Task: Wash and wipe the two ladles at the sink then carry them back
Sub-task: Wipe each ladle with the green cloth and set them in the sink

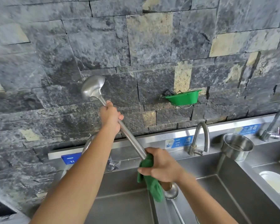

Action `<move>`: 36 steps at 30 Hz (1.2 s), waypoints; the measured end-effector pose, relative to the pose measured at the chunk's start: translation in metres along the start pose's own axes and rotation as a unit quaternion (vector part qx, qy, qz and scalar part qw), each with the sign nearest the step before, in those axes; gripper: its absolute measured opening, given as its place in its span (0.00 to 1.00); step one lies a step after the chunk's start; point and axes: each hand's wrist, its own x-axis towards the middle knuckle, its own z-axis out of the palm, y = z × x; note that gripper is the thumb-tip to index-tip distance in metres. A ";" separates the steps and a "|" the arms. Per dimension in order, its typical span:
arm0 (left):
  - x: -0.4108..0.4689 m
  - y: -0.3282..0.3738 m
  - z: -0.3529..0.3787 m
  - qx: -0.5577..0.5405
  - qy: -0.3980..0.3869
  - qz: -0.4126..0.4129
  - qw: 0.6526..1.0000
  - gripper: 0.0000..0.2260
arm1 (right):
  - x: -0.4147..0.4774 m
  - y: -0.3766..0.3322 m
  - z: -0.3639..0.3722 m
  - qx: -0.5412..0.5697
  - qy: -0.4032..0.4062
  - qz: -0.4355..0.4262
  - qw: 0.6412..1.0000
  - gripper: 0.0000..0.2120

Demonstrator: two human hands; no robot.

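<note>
Shiny steel ladle (94, 88) & sink (217, 191), soft green cloth (152, 183), rough matt stone wall (136, 46).

Ladle (94, 88): raised before the wall, bowl uppermost, left hand (111, 116) high on the shaft, right hand (162, 165) lower with cloth (150, 183); second ladle bowl (171, 192), apparently, beneath right hand, over sink (217, 191); tap (199, 139) behind; cup (237, 148) right of tap; wall basket (183, 97) above

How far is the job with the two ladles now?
Washing looks over: no water runs from the tap. In hand: left hand holds the raised ladle; right hand wipes its handle with the green cloth. Left: the second ladle below, then carrying.
</note>
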 end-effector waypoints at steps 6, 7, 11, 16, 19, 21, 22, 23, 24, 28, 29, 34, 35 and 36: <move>0.004 0.021 -0.011 -0.009 0.016 0.010 1.000 0.10 | 0.015 -0.009 0.002 -0.007 0.017 -0.016 1.000 0.19; 0.010 0.027 -0.016 -0.017 0.030 0.008 0.999 0.09 | 0.012 -0.005 -0.004 0.002 0.014 -0.008 1.000 0.19; 0.027 0.031 -0.031 -0.050 0.067 -0.013 0.996 0.07 | -0.004 0.009 -0.022 0.028 -0.016 0.007 0.999 0.21; 0.031 0.011 -0.034 -0.050 0.074 -0.028 0.996 0.06 | -0.025 0.024 -0.032 0.025 -0.042 0.016 0.999 0.20; 0.039 0.005 -0.041 -0.061 0.077 -0.024 0.995 0.07 | -0.040 0.041 -0.035 0.015 -0.052 0.026 0.998 0.16; 0.045 0.005 -0.045 -0.090 0.071 -0.036 0.993 0.10 | -0.048 0.056 -0.037 0.003 -0.037 0.032 0.999 0.13; 0.047 0.005 -0.047 -0.105 0.075 -0.048 0.990 0.11 | -0.052 0.062 -0.039 0.012 -0.031 0.037 0.999 0.13; 0.047 0.007 -0.050 -0.113 0.078 -0.059 0.989 0.12 | -0.055 0.068 -0.041 0.035 -0.024 0.043 0.998 0.13; 0.046 0.007 -0.053 -0.113 0.079 -0.070 0.988 0.15 | -0.059 0.075 -0.044 0.073 -0.012 0.051 0.996 0.13; 0.030 -0.003 -0.062 -0.081 0.054 -0.098 0.990 0.25 | -0.062 0.086 -0.055 0.253 0.046 0.073 0.963 0.17; 0.022 -0.011 -0.060 -0.061 0.040 -0.111 0.991 0.26 | -0.061 0.086 -0.057 0.274 0.066 0.073 0.957 0.18; -0.015 -0.050 -0.062 0.125 -0.051 -0.060 0.989 0.28 | -0.028 0.061 -0.048 0.240 0.171 0.022 0.955 0.19; -0.021 -0.059 -0.065 0.174 -0.068 -0.034 0.982 0.25 | -0.017 0.054 -0.044 0.223 0.204 0.010 0.953 0.20; -0.027 -0.067 -0.067 0.222 -0.088 -0.013 0.971 0.23 | -0.004 0.047 -0.039 0.214 0.241 -0.002 0.946 0.21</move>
